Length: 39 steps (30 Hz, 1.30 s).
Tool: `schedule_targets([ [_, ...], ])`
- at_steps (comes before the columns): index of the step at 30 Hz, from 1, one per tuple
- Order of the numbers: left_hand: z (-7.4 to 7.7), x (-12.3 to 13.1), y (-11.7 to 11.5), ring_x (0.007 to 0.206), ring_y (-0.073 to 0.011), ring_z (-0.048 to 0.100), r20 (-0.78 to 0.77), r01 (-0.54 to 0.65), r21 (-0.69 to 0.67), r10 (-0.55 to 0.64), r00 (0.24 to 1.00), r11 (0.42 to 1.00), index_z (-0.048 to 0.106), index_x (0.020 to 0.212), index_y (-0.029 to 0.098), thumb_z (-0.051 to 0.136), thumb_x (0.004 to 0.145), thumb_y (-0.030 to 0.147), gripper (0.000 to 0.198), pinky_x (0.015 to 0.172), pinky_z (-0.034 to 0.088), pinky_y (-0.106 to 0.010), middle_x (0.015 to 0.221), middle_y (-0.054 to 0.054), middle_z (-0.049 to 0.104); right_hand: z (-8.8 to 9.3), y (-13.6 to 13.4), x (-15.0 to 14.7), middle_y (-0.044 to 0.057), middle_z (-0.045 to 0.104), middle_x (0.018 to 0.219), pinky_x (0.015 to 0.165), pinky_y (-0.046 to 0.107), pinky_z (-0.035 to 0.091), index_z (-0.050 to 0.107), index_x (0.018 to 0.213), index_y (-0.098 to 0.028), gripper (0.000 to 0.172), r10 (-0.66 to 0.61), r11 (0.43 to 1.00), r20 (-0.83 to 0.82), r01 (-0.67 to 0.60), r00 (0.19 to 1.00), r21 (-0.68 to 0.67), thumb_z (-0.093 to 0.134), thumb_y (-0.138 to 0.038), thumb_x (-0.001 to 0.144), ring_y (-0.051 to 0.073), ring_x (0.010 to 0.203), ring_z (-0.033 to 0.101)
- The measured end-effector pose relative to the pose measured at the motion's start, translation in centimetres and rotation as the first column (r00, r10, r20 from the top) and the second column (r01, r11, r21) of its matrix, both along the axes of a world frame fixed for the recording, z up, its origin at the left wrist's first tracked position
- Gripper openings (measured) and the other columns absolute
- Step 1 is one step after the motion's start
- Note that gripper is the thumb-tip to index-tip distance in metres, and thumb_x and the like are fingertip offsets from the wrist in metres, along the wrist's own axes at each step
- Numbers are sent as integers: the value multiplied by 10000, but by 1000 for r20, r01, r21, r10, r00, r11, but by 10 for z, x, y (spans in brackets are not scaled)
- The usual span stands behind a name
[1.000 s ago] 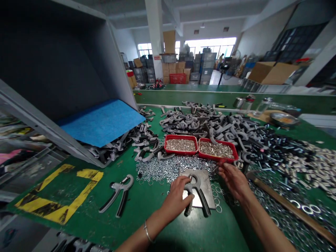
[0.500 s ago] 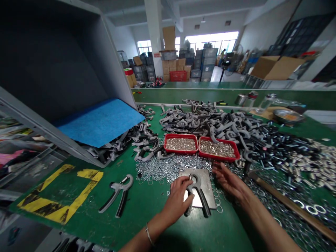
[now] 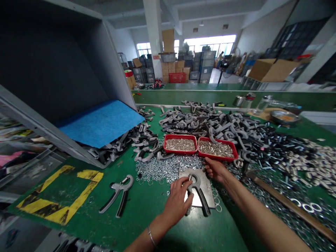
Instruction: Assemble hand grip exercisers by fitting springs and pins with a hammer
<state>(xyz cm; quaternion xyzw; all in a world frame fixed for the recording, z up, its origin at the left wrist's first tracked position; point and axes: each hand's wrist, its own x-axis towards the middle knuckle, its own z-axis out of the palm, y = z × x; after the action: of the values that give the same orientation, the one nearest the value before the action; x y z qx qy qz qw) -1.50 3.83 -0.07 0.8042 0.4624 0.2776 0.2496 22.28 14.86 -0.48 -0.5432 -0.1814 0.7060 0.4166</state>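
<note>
A grey-and-black hand-grip tool (image 3: 198, 194) lies on a small metal plate (image 3: 207, 187) on the green table (image 3: 136, 224). My left hand (image 3: 177, 203) is closed on the tool's left handle near its round head. Over the plate's far right corner, my right hand (image 3: 215, 169) has its fingers curled, at the edge of a scatter of small metal rings (image 3: 168, 168). What it holds, if anything, I cannot make out. Two red trays (image 3: 199, 145) of small shiny parts sit just beyond.
A finished hand-grip tool (image 3: 118, 194) lies to the left by yellow-black floor tape (image 3: 56, 196). A tipped grey bin (image 3: 52, 80) with a blue sheet spills handles. Heaped grey handles (image 3: 215, 122), dark parts and a wooden stick (image 3: 286, 206) fill the right.
My right hand moved left from beside the right red tray to the plate's far corner and curled its fingers. My left hand stayed on the tool.
</note>
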Motion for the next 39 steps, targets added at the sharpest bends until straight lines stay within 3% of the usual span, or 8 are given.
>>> schedule_targets([
  [5, -1, 0, 0, 1259, -261, 442, -14, -3, 10, 3, 1000, 1000, 490, 1344, 231, 523, 929, 223, 417, 1087, 331, -479, 1356, -99, 493, -5, -11, -3, -73, 551, 663, 358, 133, 349, 614, 930, -131, 162, -77, 992, -79, 84, 994, 93, 586, -286, 968, 23, 416, 429],
  [9, -1, 0, -1, 1256, -256, 443, -24, -6, 10, 7, 1000, 1000, 488, 1345, 235, 527, 929, 223, 418, 1086, 331, -473, 1362, -93, 493, 1, -32, 2, -39, 607, 654, 327, 116, 357, 616, 869, -145, 37, -157, 976, -171, 180, 973, 127, 645, -156, 889, 30, 405, 454],
  [15, -4, 1, -1, 1278, -256, 430, -38, -6, 15, 6, 999, 1000, 485, 1347, 229, 524, 932, 220, 417, 1102, 317, -474, 1376, -93, 485, 12, -48, 21, 25, 694, 755, 349, 96, 445, 621, 885, -169, 138, -340, 925, -304, 375, 890, 65, 525, -72, 904, 39, 418, 516],
  [19, -6, 1, -1, 1287, -264, 427, -45, -11, 18, 12, 999, 1000, 479, 1351, 235, 531, 930, 226, 424, 1104, 316, -489, 1385, -95, 480, 15, -48, 18, 109, 741, 906, 511, 209, 610, 633, 969, -159, 183, -406, 895, -353, 444, 843, 31, 521, -42, 885, 145, 642, 697],
  [22, -5, 2, -1, 1284, -261, 435, -38, -9, 29, 10, 999, 1000, 484, 1347, 238, 536, 925, 218, 426, 1100, 327, -479, 1376, -92, 490, 17, -45, 12, 116, 739, 910, 601, 269, 647, 628, 963, -154, 184, -441, 873, -416, 488, 795, 8, 491, -49, 900, 189, 771, 726],
  [30, -3, 2, -1, 1278, -265, 436, -43, -10, 33, 12, 999, 999, 477, 1347, 232, 534, 924, 206, 428, 1093, 331, -494, 1370, -100, 491, 19, -34, 7, 116, 709, 939, 577, 216, 629, 604, 935, -142, 190, -509, 820, -548, 568, 664, -74, 422, -92, 951, 128, 689, 696],
  [33, -3, 2, -1, 1280, -263, 432, -43, -15, 24, 16, 999, 1000, 474, 1352, 237, 539, 923, 207, 436, 1101, 325, -492, 1371, -95, 490, 16, -32, 8, 93, 702, 877, 580, 241, 636, 601, 932, -158, 180, -532, 803, -550, 590, 644, -85, 428, -113, 957, 163, 762, 711],
  [39, -3, 1, -1, 1274, -264, 439, -43, -16, 18, 17, 999, 1000, 480, 1355, 239, 537, 925, 217, 433, 1100, 332, -489, 1370, -94, 492, 18, -27, 13, 97, 713, 885, 496, 183, 586, 606, 951, -136, 195, -478, 827, -595, 558, 646, -59, 420, -175, 995, 98, 603, 640],
])
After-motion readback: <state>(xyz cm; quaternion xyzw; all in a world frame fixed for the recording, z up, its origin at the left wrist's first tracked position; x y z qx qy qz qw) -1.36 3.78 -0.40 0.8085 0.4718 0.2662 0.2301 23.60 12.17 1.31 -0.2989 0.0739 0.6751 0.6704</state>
